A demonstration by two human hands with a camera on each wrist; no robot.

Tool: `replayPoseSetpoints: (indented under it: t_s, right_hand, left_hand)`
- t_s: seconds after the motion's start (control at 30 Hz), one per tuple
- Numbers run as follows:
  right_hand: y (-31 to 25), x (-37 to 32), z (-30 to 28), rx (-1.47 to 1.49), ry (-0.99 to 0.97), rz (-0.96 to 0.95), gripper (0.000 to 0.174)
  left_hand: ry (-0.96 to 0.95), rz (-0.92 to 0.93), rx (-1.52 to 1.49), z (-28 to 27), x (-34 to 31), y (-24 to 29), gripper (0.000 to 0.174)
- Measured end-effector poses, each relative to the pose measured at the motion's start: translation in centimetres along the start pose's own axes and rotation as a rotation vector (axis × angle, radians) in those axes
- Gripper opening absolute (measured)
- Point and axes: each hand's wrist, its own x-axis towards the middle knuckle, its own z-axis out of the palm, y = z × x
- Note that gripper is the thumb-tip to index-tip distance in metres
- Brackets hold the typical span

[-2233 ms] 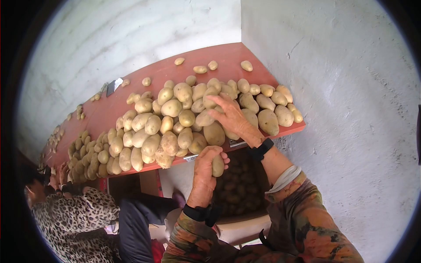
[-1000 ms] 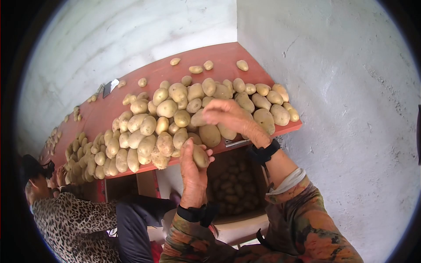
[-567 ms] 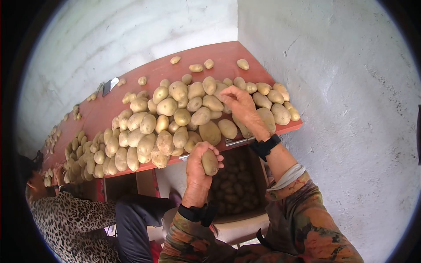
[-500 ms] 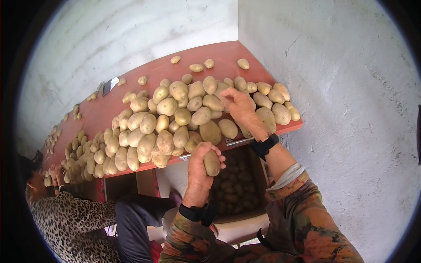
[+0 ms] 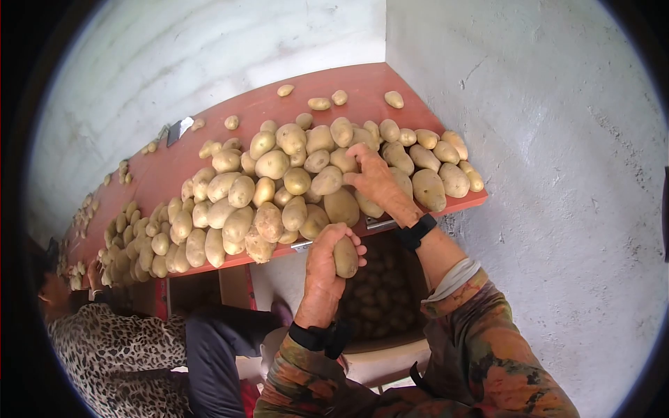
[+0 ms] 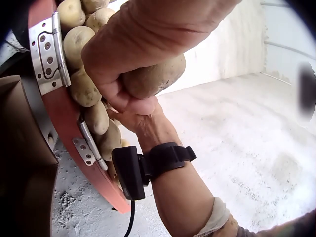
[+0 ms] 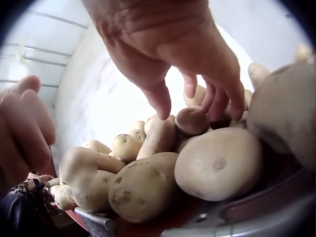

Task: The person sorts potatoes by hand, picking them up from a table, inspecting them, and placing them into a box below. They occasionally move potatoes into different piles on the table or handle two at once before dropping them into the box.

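Observation:
My left hand (image 5: 326, 268) holds a brown potato (image 5: 345, 258) in curled fingers, just in front of the table edge. In the left wrist view the same potato (image 6: 155, 78) bulges out past the fingers. Over the right part of a big potato pile (image 5: 268, 188) reaches my right hand (image 5: 380, 182), thumb and fingers spread apart. Between them lies a potato (image 5: 343, 159) on the heap. In the right wrist view the fingers of the right hand (image 7: 170, 47) come down at a small potato (image 7: 192, 121), while the thumb stands off to its left.
The red table (image 5: 362, 80) has metal hinges (image 5: 380, 224) at its front edge and a few small potatoes at the back. Below stands a box (image 5: 380, 296) of potatoes. A grey wall (image 5: 529, 160) bounds the right. Another person in a leopard-print top (image 5: 118, 355) sits at left.
My right hand swept left across the pile, then drew back right; its thumb and fingers have since spread. The left hand turned palm-up with its potato, then turned back, still holding it.

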Motion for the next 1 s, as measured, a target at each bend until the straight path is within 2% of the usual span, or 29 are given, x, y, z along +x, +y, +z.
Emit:
replayPoseSetpoints:
  t_s: [0.03, 0.1, 0.2, 0.33, 0.4, 0.5, 0.63, 0.73, 0.8, 1.0]
  right_hand:
    - [0.0, -0.1, 0.0, 0.000, -0.001, 0.000, 0.045]
    - [-0.1, -0.3, 0.0, -0.071, -0.128, -0.039, 0.035]
    - [0.6, -0.2, 0.5, -0.028, -0.102, -0.055, 0.030]
    - [-0.2, -0.1, -0.3, 0.024, -0.102, -0.028, 0.030]
    - [-1.1, -0.2, -1.3, 0.045, -0.131, 0.063, 0.031]
    - [-0.8, 0.2, -2.3, -0.015, -0.174, 0.085, 0.035]
    - [-0.5, -0.2, -1.6, -0.052, -0.159, 0.022, 0.039]
    - [0.0, 0.0, -0.6, 0.077, -0.173, -0.018, 0.043]
    - [0.0, 0.3, -0.7, 0.142, -0.215, 0.054, 0.044]
    - [0.3, 0.5, -0.5, 0.249, -0.219, 0.083, 0.040]
  left_hand:
    - [-0.005, -0.002, -0.002, 0.0, 0.0, 0.0, 0.023]
    - [0.002, -0.007, -0.001, 0.0, -0.1, 0.0, 0.022]
    - [0.004, -0.011, 0.006, -0.1, 0.0, 0.0, 0.022]
    - [0.013, -0.007, 0.014, -0.1, 0.0, -0.1, 0.022]
    - [0.016, -0.007, 0.018, -0.1, 0.0, 0.0, 0.023]
    - [0.014, -0.005, 0.017, -0.3, 0.1, -0.2, 0.023]
    - [0.012, -0.011, 0.021, -0.2, 0.3, -0.4, 0.022]
    - [0.022, -0.019, 0.026, 0.1, 0.1, -0.4, 0.023]
    - [0.022, -0.015, 0.031, 0.1, 0.1, -0.5, 0.023]
    - [0.008, -0.008, 0.043, -0.1, 0.5, -0.9, 0.022]
